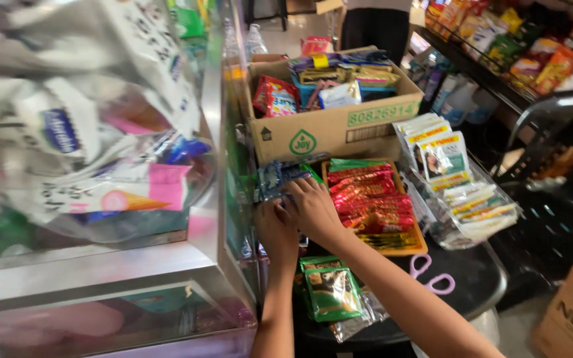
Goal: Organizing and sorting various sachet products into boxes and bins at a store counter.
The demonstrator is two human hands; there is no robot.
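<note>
Head view: both hands meet over a strip of blue sachets (280, 178) lying just left of the orange tray (421, 246) of red sachets (371, 199), in front of the cardboard box (339, 129). The left hand (275, 229) and right hand (313, 209) curl narrow onto the strip's lower end, fingers pinching it. Green packets (331, 290) lie below the wrists, pink scissors (432, 275) to the right.

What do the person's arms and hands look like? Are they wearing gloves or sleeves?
No gloves and no sleeves show. Both forearms are bare from the bottom edge of the picture up to the wrists. The left hand and right hand are bare too, and I see no watch, bracelet or ring. The fingers are too small and blurred to tell about nail polish.
</note>
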